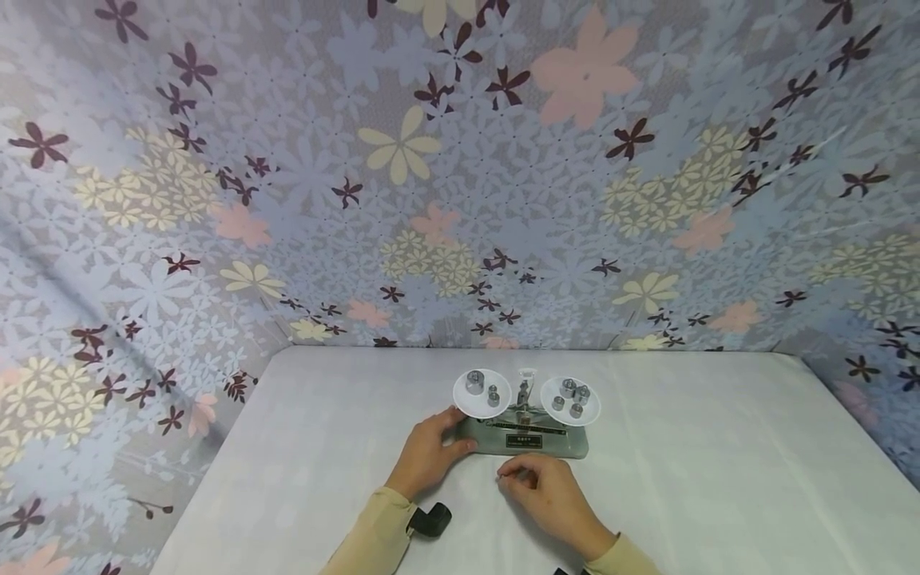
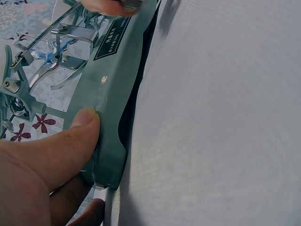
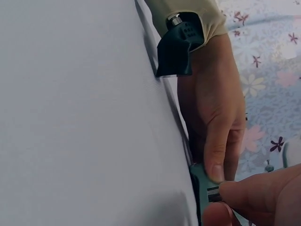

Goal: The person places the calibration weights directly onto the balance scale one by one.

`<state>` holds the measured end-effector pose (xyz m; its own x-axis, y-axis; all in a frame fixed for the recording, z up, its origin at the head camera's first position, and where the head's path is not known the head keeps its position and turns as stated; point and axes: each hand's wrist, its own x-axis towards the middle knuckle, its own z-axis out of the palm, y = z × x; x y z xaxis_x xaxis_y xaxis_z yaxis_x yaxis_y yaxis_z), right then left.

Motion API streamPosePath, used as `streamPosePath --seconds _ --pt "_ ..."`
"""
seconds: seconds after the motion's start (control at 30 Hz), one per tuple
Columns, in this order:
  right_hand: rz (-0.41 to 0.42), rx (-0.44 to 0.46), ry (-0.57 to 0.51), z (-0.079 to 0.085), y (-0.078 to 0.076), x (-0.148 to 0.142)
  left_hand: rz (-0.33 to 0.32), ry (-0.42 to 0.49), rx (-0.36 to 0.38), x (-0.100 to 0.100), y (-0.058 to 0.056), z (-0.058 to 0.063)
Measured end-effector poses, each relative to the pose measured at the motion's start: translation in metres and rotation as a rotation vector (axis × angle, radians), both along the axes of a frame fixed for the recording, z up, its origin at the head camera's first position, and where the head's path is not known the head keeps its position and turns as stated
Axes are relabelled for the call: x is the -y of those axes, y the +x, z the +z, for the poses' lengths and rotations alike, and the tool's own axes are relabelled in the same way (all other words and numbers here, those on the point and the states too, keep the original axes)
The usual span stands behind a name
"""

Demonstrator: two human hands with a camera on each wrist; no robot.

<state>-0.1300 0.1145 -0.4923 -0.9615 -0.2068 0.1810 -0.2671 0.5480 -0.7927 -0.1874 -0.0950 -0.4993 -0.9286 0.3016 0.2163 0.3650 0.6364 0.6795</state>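
Note:
A green balance scale [image 1: 496, 441] stands on the table with two white pans. Its left pan [image 1: 476, 405] carries three metal weights, and several more sit on the right pan [image 1: 591, 410]. My left hand [image 1: 429, 454] grips the base's left end, the thumb [image 2: 85, 123] on the front face and the other fingers partly hidden behind. In front of the base, my right hand [image 1: 549, 493] pinches a small metal piece [image 2: 132, 3] between thumb and fingertips. Most of that piece is covered, so its kind is unclear.
A white cloth covers the table [image 1: 719, 463]. Flower-patterned fabric [image 1: 460, 200] rises behind it and at both sides. A black wrist device [image 1: 431, 521] is strapped at the left sleeve.

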Motion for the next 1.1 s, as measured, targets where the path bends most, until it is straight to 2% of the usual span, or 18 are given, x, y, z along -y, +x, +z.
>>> streamPosePath --seconds 0.17,0.47,0.77,0.97,1.1 --pt "0.009 -0.019 -0.008 0.005 0.001 0.001 0.005 -0.009 -0.003 0.000 0.000 -0.001" --pt "0.026 -0.001 -0.015 0.017 0.000 0.004 0.002 -0.016 -0.004 0.000 0.000 0.002" --pt "0.013 -0.018 0.006 0.027 0.001 0.009 0.000 -0.012 0.007 0.000 0.002 0.001" --pt "0.010 -0.076 0.003 0.033 -0.003 0.013 -0.002 -0.011 -0.027 0.000 0.000 0.000" --pt "0.018 -0.104 0.000 0.038 -0.004 0.014 0.000 -0.008 -0.005 0.000 -0.001 0.001"
